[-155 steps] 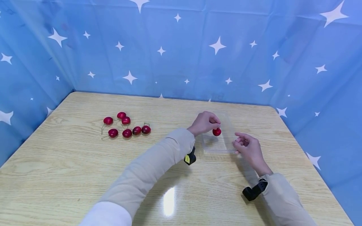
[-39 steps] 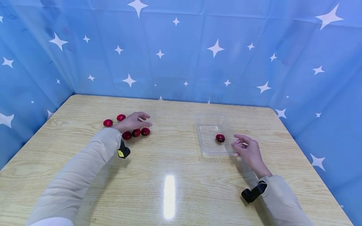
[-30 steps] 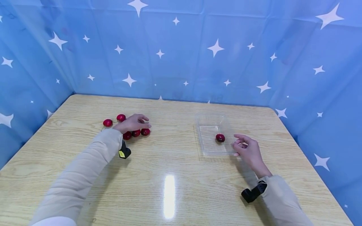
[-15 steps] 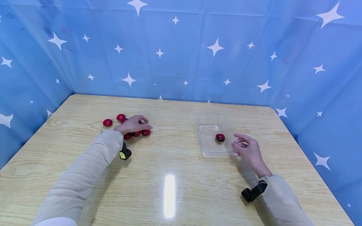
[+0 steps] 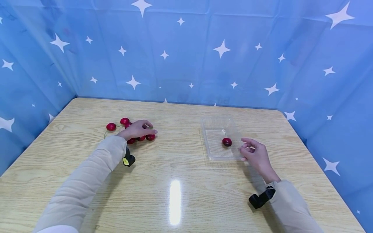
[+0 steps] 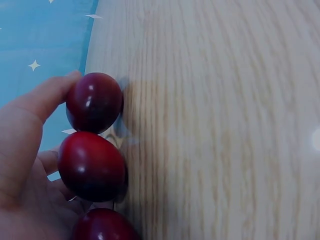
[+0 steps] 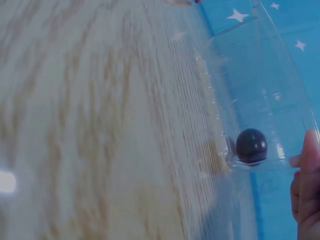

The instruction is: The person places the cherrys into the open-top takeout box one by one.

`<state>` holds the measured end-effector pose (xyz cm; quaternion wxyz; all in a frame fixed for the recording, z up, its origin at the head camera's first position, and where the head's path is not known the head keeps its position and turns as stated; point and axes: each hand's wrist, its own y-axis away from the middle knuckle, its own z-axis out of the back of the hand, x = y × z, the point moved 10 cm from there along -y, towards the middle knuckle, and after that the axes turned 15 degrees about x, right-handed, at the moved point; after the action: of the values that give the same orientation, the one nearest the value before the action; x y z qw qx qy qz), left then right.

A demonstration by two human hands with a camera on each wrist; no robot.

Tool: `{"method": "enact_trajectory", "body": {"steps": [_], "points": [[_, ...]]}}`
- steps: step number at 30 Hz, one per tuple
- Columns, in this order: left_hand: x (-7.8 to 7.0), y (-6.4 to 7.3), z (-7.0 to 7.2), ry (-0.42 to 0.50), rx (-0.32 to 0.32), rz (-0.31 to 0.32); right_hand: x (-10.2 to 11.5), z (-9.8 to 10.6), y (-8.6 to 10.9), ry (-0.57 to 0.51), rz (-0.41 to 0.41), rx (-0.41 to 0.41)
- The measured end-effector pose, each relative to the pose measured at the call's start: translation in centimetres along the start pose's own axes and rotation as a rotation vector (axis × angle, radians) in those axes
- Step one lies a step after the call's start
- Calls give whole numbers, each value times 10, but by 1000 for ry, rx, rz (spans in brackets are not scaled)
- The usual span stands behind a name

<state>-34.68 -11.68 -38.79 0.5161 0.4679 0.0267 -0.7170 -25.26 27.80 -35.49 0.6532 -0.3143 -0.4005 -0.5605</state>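
Note:
My left hand point(image 5: 137, 129) is over the cherries at the left of the table. Its thumb and forefinger are a little apart around the stem of the rightmost cherry point(image 5: 150, 137). In the left wrist view the thumb lies behind a dark red cherry point(image 6: 94, 102), with another cherry point(image 6: 92, 166) right below it. My right hand point(image 5: 256, 157) holds the right side of a clear plastic box point(image 5: 205, 142) by its edge. One cherry point(image 5: 227, 142) lies inside the box, seen also in the right wrist view as a dark ball point(image 7: 251, 145).
More cherries with stems, such as a cherry point(image 5: 111, 127) at the far left, lie around the left wrist, some partly hidden by the hand. A blue curtain point(image 5: 186, 58) with white stars stands behind the wooden table point(image 5: 186, 168). A bright glare marks its front middle.
Earlier, my left hand held a cherry over the box; that cherry now lies inside and the hand is back at the left group, its fingertips slightly lower. My right hand stays put.

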Motion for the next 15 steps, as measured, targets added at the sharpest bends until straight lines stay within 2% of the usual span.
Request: {"method": "enact_trajectory", "body": {"steps": [9,15], "points": [[4,-2,5,-2,-43,-4,0,-1,1,2,-6,-6],[1,-2,8,-23,-81,-42,0,0,0,-9,4,-8]]}}
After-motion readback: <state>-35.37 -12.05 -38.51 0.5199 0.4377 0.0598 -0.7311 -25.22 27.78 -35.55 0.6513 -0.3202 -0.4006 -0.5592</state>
